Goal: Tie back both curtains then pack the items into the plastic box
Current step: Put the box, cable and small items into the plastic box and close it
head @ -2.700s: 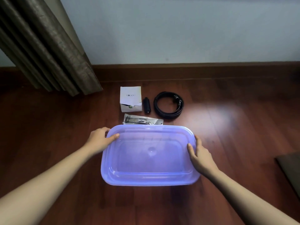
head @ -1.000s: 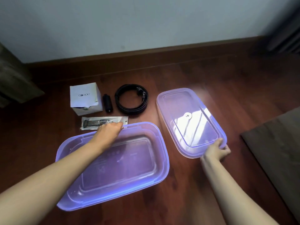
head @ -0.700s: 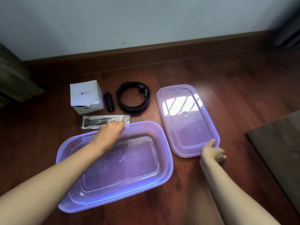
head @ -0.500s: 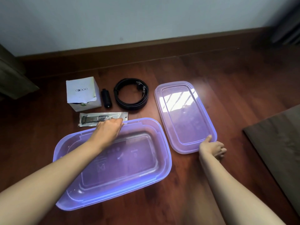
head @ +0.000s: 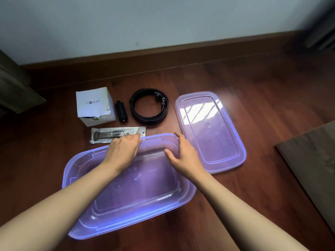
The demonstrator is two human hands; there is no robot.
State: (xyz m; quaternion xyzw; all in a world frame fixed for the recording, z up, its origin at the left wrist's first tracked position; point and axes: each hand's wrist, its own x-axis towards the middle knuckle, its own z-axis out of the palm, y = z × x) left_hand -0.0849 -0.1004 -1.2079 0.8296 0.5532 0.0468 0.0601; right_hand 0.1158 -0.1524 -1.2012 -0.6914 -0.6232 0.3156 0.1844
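While plastic box point(head: 137, 194) sits open on floor point(head: 253, 84), lid point(head: 212, 134) just right of it, left hand point(head: 123, 151) fingers curl over far rim; right hand point(head: 184, 157) fingers apart, relaxed, at far right corner

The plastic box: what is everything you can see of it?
The plastic box is a shallow rectangular tub of translucent purple plastic with rounded corners, a flared rim and faint moulded marks on its bottom. It sits upright, open and empty on the wooden floor, skewed to the wall, with its lid lying off to its right. The left hand is at its far rim, fingers curled; whether they grasp it is unclear. The right hand is over its far right corner, fingers relaxed.
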